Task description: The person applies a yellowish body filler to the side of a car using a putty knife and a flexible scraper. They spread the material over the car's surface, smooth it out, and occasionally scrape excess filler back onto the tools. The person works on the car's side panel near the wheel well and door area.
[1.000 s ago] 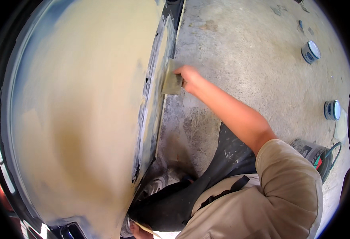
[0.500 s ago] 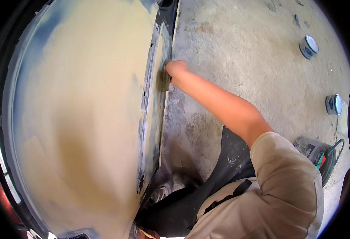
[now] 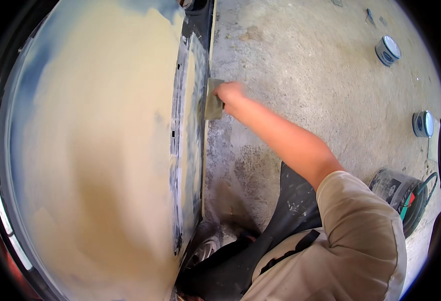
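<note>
My right hand point(image 3: 230, 95) grips a flat, grey-green rectangular pad point(image 3: 213, 107) by its right edge, fingers closed over it. Whether it is sandpaper or a spreader I cannot tell. The pad is beside the lower edge of a large vehicle body panel point(image 3: 110, 90), overlapping the floor in the picture. Cream filler covers much of this panel, with bluish-grey patches near its borders. Along its right side runs a lower strip point(image 3: 191, 100) streaked cream, white and dark grey. My left hand is out of view.
Two metal cans point(image 3: 388, 51) point(image 3: 422, 124) stand on the concrete floor point(image 3: 290, 65) to the right. A dark bucket point(image 3: 388, 186) with a handle and green and red things inside is near my right shoulder. Small flat scraps lie at the far right.
My right hand and the pad have shifted slightly right and nearer, from against the panel's lower strip to beside its edge. The view has also moved a little.
</note>
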A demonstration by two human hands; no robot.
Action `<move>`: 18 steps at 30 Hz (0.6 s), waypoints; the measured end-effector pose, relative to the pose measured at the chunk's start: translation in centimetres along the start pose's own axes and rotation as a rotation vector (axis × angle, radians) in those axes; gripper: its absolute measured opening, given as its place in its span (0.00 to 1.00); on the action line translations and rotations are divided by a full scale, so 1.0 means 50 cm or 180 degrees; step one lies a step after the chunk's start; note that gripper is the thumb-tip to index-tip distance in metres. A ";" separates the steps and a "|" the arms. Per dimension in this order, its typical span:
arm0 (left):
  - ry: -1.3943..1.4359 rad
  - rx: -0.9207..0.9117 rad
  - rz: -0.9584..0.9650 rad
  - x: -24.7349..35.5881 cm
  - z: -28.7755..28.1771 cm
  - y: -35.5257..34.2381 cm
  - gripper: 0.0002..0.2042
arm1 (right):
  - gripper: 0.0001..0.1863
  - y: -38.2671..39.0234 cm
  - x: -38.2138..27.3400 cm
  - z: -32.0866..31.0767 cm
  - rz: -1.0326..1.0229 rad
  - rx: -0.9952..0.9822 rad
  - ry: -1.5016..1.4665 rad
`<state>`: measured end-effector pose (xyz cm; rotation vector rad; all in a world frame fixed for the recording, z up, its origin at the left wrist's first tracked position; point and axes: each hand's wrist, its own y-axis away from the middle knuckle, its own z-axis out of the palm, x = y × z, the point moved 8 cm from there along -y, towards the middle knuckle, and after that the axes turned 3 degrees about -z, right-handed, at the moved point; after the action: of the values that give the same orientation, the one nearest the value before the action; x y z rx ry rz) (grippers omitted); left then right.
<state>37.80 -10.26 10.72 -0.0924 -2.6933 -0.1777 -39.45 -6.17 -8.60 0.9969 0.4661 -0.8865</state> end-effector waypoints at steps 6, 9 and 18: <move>0.0747 -0.0219 -0.0312 -0.240 -0.011 -0.056 0.31 | 0.13 0.025 -0.018 0.050 -0.0053 0.0205 0.0173; 0.3594 -0.0824 -0.1585 -0.085 0.046 -0.016 0.23 | 0.13 0.029 -0.047 0.038 0.0243 -0.0266 -0.0443; 0.1669 0.0008 -0.0388 -0.042 -0.006 -0.031 0.22 | 0.13 -0.198 -0.106 0.013 0.0206 0.0135 -0.0732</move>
<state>39.68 -11.91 9.92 0.1067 -2.1759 -0.2030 -50.61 -6.94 -9.75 0.9300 0.2200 -0.9427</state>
